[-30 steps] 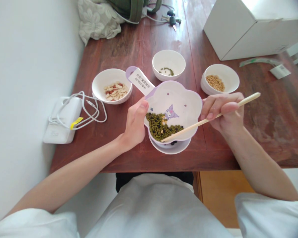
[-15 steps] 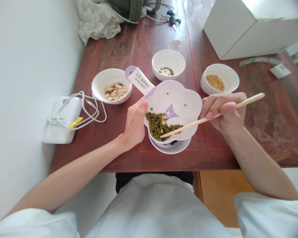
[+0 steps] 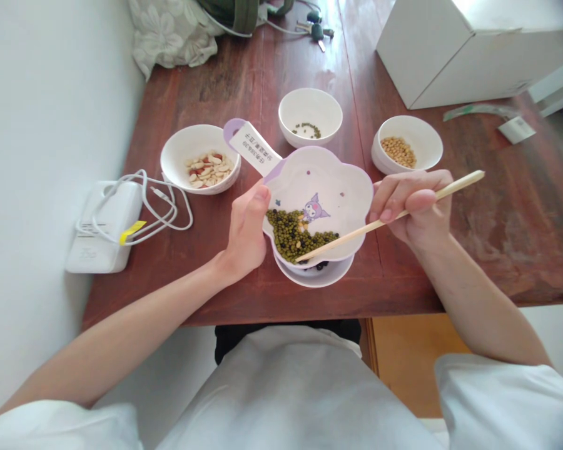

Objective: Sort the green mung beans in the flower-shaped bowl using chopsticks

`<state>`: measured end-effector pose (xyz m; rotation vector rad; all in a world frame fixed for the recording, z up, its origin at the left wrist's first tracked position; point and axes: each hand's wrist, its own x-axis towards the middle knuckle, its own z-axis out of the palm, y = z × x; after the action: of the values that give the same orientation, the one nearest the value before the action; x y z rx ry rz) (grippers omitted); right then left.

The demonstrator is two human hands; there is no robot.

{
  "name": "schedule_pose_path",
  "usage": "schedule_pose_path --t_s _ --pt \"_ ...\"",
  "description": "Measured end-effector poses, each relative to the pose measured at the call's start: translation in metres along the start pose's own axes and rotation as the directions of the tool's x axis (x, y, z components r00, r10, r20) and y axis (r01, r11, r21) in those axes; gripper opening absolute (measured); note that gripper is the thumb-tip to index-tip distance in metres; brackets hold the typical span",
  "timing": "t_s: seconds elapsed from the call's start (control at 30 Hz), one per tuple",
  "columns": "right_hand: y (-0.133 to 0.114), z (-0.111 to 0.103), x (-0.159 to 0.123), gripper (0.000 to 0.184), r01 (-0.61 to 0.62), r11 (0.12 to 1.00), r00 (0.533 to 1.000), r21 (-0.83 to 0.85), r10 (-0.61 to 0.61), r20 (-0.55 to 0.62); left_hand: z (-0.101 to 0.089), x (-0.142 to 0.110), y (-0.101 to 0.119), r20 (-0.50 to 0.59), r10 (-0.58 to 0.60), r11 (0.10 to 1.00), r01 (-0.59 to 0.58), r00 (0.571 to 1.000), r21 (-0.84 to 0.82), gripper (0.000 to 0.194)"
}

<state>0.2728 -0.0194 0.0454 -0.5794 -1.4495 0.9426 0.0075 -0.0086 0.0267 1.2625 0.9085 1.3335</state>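
My left hand (image 3: 246, 228) grips the left rim of a flower-shaped white and purple bowl (image 3: 344, 181), tilting it toward me over a small white bowl (image 3: 316, 275). Green and dark beans (image 3: 295, 234) lie heaped at the tilted bowl's near side. My right hand (image 3: 413, 206) is closed on wooden chopsticks (image 3: 389, 219), whose tips rest among the beans. A paper tag (image 3: 254, 149) hangs on the bowl's purple handle.
Three white bowls stand behind: peanuts (image 3: 201, 159) on the left, a few green beans (image 3: 310, 115) in the middle, soybeans (image 3: 407, 145) on the right. A white charger with cable (image 3: 106, 228) lies at the left, a white box (image 3: 460, 47) at the back right, keys (image 3: 315, 30) far back.
The chopstick tips have slid a little left through the beans. The whole view has shifted slightly left and up as my head moved.
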Motion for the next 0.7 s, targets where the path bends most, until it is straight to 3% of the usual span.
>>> schedule_pose_path --t_s 0.3,0.4,0.7 --pt "0.0002 -0.0008 -0.0006 0.048 -0.016 1.0 0.999 0.013 0.016 0.028 -0.0003 -0.0013 -0.0001 0.004 -0.035 0.999 0.035 0.999 -0.012 0.061" --pt "0.0008 -0.0004 -0.0005 0.049 -0.018 1.0 1.0 0.004 0.018 0.018 -0.0005 -0.0012 -0.0009 0.044 -0.006 1.0 0.008 0.999 -0.027 0.057" --pt "0.0007 -0.0007 -0.0007 0.053 -0.049 0.998 0.998 -0.037 0.048 -0.035 -0.0002 -0.0007 0.001 0.023 -0.055 0.998 0.056 0.998 -0.035 0.058"
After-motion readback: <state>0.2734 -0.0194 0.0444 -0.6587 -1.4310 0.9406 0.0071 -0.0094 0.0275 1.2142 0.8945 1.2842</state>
